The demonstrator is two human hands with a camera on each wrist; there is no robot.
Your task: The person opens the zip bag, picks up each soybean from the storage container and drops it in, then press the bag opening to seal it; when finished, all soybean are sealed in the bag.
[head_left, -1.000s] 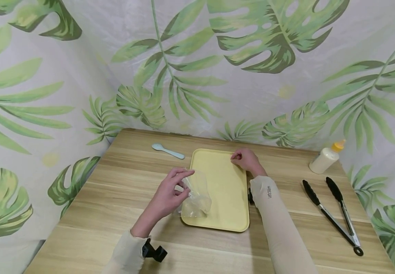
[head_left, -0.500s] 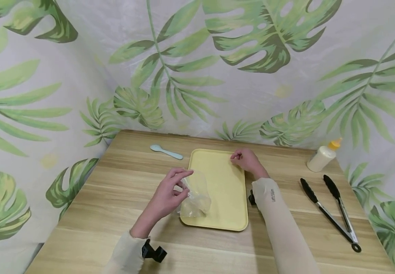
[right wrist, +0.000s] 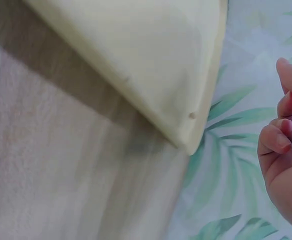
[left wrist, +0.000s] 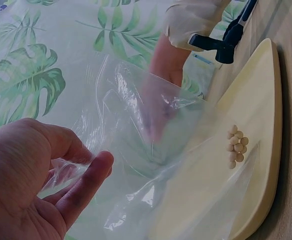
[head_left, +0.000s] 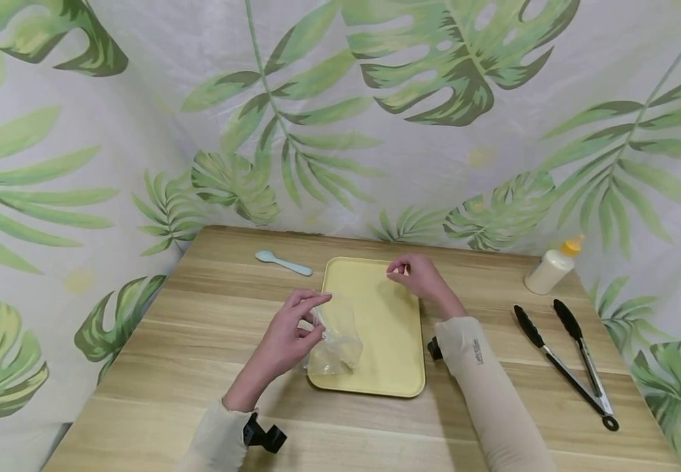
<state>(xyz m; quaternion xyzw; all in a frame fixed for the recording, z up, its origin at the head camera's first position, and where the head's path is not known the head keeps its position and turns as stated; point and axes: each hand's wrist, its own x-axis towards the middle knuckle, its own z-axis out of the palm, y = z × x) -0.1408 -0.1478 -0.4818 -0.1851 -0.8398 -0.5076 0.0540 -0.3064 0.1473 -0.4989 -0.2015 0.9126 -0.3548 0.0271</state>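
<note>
My left hand [head_left: 290, 334] pinches the top of a clear plastic bag [head_left: 340, 337], which hangs over the left part of a yellow tray [head_left: 387, 328]. In the left wrist view, several small beige balls [left wrist: 236, 145] cluster near the bag's lower end; I cannot tell whether they lie inside it or behind it. My right hand [head_left: 419, 275] hovers by the tray's far right corner, fingers loosely curled, with nothing visible between them. A tiny beige, ball-like thing [right wrist: 192, 115] lies inside the tray near that corner in the right wrist view.
A light blue spoon [head_left: 284, 263] lies left of the tray's far end. At the right stand a bottle [head_left: 549, 271] with a yellow cap and, nearer, spread black-and-silver tongs [head_left: 573, 373]. A leaf-print cloth [head_left: 328, 164] hangs behind the wooden table [head_left: 210, 328].
My right hand has moved slightly left from the tray's far right corner, and its thumb and forefinger have parted somewhat. The left hand keeps its pinch on the bag.
</note>
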